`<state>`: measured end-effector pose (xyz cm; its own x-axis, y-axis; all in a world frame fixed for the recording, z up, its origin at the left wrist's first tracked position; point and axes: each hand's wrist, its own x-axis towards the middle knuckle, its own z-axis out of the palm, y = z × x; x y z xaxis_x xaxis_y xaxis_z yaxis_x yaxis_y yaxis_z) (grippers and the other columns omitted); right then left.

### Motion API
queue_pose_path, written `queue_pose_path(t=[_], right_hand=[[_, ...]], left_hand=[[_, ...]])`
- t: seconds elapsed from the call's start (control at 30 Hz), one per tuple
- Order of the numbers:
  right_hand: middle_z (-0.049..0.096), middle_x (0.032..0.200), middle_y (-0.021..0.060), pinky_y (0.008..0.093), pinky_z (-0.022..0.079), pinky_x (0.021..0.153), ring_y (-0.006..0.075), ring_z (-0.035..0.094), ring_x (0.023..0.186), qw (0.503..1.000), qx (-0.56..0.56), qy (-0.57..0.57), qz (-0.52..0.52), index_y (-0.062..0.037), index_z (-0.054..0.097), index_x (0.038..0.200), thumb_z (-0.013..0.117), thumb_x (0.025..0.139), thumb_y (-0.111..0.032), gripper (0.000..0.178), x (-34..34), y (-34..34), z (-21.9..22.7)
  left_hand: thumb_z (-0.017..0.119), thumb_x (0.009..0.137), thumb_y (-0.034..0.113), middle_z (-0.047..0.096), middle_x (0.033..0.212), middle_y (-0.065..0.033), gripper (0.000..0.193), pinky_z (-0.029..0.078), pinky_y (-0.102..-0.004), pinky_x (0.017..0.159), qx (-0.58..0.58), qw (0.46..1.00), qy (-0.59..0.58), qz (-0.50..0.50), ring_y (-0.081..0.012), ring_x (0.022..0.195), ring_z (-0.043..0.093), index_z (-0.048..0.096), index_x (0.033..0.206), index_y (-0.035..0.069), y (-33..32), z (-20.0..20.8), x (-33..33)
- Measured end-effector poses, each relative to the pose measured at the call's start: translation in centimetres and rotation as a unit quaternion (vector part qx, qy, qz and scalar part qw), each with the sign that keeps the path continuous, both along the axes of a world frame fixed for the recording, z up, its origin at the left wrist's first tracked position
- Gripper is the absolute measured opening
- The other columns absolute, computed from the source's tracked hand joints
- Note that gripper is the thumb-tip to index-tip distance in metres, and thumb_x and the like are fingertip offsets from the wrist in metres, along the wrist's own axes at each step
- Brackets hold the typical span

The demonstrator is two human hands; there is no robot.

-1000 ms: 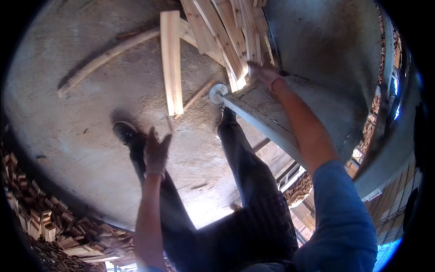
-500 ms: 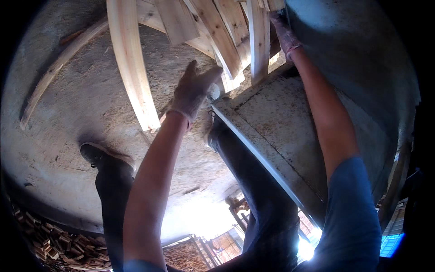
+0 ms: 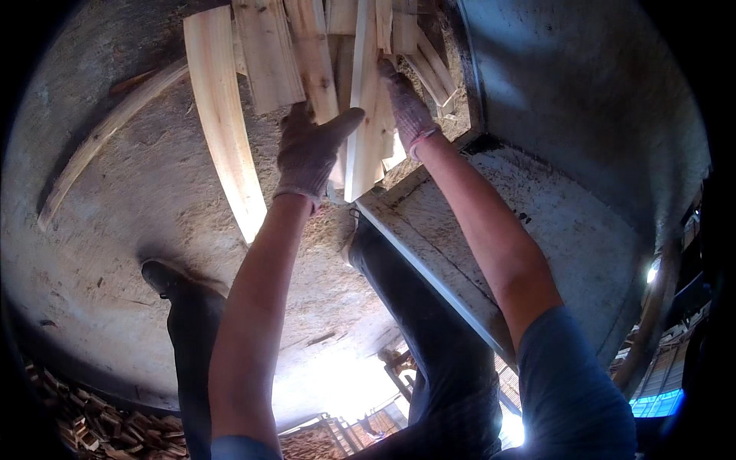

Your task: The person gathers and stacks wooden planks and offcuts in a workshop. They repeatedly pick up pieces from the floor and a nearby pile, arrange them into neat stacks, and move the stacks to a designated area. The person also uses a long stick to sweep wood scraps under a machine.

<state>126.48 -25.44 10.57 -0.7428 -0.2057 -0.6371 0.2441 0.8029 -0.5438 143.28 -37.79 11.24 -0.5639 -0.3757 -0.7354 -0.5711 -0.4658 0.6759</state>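
Note:
My right hand (image 3: 408, 107), in a knitted work glove, grips a long pale wooden board (image 3: 364, 130) from its right side; the fingertips are partly hidden by the wood. The board stands tilted, its near end above the corner of a low concrete slab. Just left of it is my left hand (image 3: 310, 153), also gloved, with the thumb stretched out toward the board's left edge and the other fingers pointing away from me. Several more boards (image 3: 268, 57) lie beyond both hands. Another long board (image 3: 218, 115) rests on the floor to the left of my left hand.
A concrete slab (image 3: 460, 222) with a pale edge lies under my right forearm. A wall (image 3: 583, 92) rises at right. A curved-looking strip of wood (image 3: 115, 138) lies far left. Scrap wood (image 3: 115, 422) is heaped at the lower left. My shoe (image 3: 165, 277) stands on the dusty floor.
My right hand has moved left and nearer, and the board beside it has shifted the same way. My left hand has moved slightly nearer, its thumb now close to that board.

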Motion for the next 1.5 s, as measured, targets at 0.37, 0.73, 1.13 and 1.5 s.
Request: queue_pose_path(t=[0.37,0.73,1.13,1.5], right_hand=[[0.035,0.167,0.0183,0.0398,0.025,0.125,0.0277,0.032,0.154,0.994,-0.072,-0.076,0.035,-0.0059,0.031,0.163,0.04,0.094,-0.085,0.106,3.9,-4.1,4.0],[0.054,0.15,0.0117,0.0338,0.042,0.113,0.0218,0.053,0.134,0.897,-0.297,-0.275,-0.176,-0.007,0.04,0.158,0.052,0.103,-0.063,0.079,8.2,-4.8,5.4],[0.068,0.12,0.0072,0.0333,0.053,0.093,0.0144,0.064,0.108,0.916,-0.14,-0.317,-0.201,0.0029,0.059,0.137,0.068,0.099,-0.044,0.062,23.3,-6.5,25.5],[0.068,0.123,0.0114,0.0352,0.056,0.093,0.0177,0.065,0.106,0.883,0.049,-0.465,-0.028,0.0043,0.051,0.142,0.079,0.093,-0.035,0.068,31.9,-4.8,43.5]], left_hand=[[0.091,0.072,0.054,0.031,0.163,-0.0308,0.138,0.027,-0.0381,0.126,0.072,0.991,0.103,0.034,-0.0369,0.153,0.033,0.006,0.162,-0.007,0.6,-4.5,3.5],[0.086,0.075,0.049,0.067,0.123,-0.0238,0.087,0.057,-0.0414,0.097,-0.134,0.982,-0.081,-0.103,-0.0335,0.114,0.069,0.054,0.14,0.001,-2.9,8.4,5.7],[0.077,0.083,0.013,0.065,0.122,-0.0146,0.07,0.056,-0.0396,0.09,0.03,0.999,-0.029,-0.025,-0.023,0.107,0.066,0.043,0.144,0.004,-6.1,26.4,21.4],[0.08,0.087,0.034,0.063,0.124,-0.0153,0.084,0.057,-0.0397,0.089,0.084,0.977,-0.157,0.118,-0.0243,0.111,0.064,0.034,0.15,0.003,5.1,46.7,35.6]])
